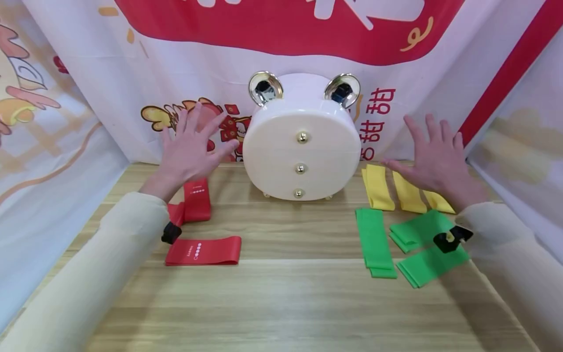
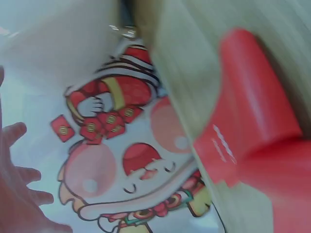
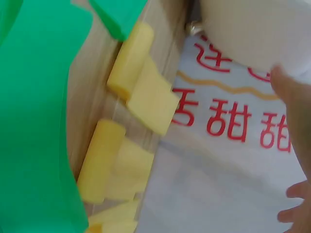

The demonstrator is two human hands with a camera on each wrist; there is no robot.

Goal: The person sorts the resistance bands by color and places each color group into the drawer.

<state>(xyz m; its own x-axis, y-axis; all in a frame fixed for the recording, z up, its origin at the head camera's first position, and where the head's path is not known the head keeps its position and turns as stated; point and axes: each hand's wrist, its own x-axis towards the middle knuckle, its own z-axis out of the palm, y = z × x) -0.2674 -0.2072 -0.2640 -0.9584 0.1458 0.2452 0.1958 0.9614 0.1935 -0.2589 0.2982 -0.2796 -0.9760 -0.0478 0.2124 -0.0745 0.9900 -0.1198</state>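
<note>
Both hands hover in the air with fingers spread and nothing held. My left hand (image 1: 191,146) is left of a white rounded case (image 1: 301,151), its thumb pointing toward the case. On the other side, my right hand (image 1: 435,159) hangs over the yellow bands (image 1: 378,188). The case stands upright, with gold knobs down its front and two shiny ear-like discs (image 1: 266,89) on top. Red resistance bands (image 1: 204,251) lie under and in front of my left forearm. Green bands (image 1: 376,243) lie folded at the right, some partly behind the right wrist camera.
A printed cloth (image 1: 198,63) hangs close behind the case, and more cloth (image 1: 523,132) walls the right side. The wooden tabletop (image 1: 281,303) stretches toward me in front of the case.
</note>
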